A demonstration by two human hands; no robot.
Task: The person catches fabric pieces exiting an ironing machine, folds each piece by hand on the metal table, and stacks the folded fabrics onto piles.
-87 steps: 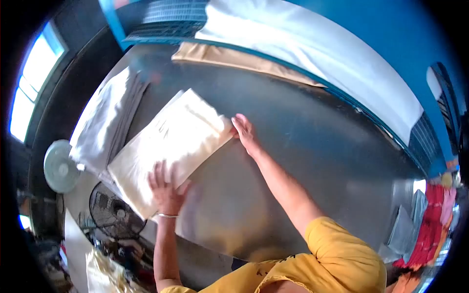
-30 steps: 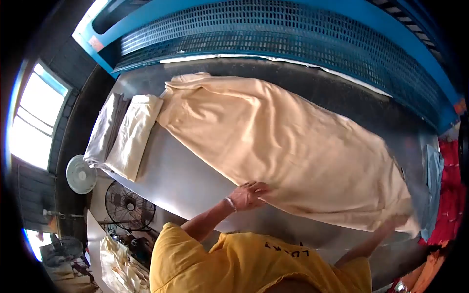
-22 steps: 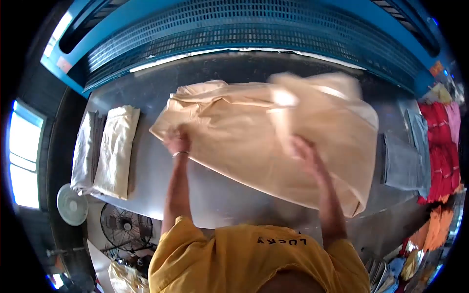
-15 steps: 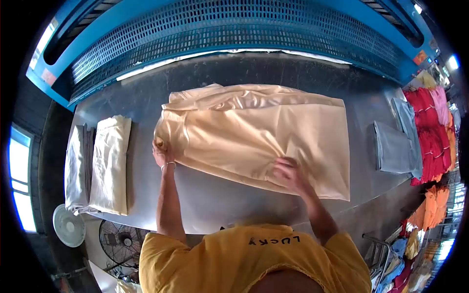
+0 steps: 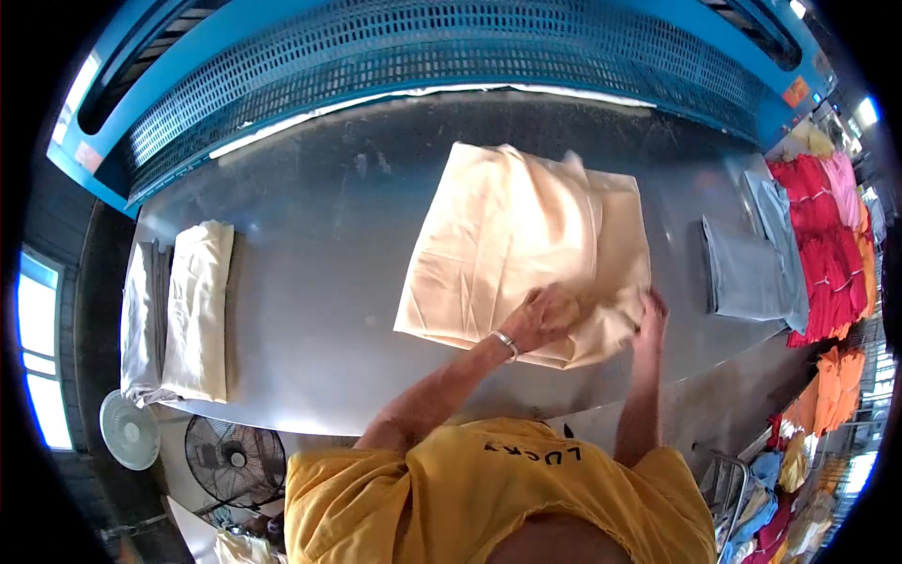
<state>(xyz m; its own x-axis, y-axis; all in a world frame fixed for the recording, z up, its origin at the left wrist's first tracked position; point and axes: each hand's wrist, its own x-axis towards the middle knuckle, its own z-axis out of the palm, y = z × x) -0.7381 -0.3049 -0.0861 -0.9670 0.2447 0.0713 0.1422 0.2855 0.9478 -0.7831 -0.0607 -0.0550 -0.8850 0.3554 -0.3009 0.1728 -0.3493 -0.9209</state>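
A pale peach garment [image 5: 498, 235] lies folded over on itself on the metal table, its waist end and kind hidden by the fold. My left hand [image 5: 543, 318], with a bracelet at the wrist, rests on its near part, fingers curled into the cloth. At the near right corner of the garment my right hand [image 5: 650, 318] grips the edge, somewhat blurred. Between my two hands the fabric is bunched and creased.
A folded cream cloth [image 5: 199, 310] and a grey one [image 5: 143, 320] lie at the table's left end. Folded grey-blue cloths [image 5: 747, 268] lie at the right, beside red bundles [image 5: 822, 249]. A blue perforated guard [image 5: 451, 52] stands behind; a fan [image 5: 235, 458] stands front left.
The garment's left end has been folded over to the right, making it shorter. My left hand moved right with it; my right hand moved from the lower middle to the right edge.
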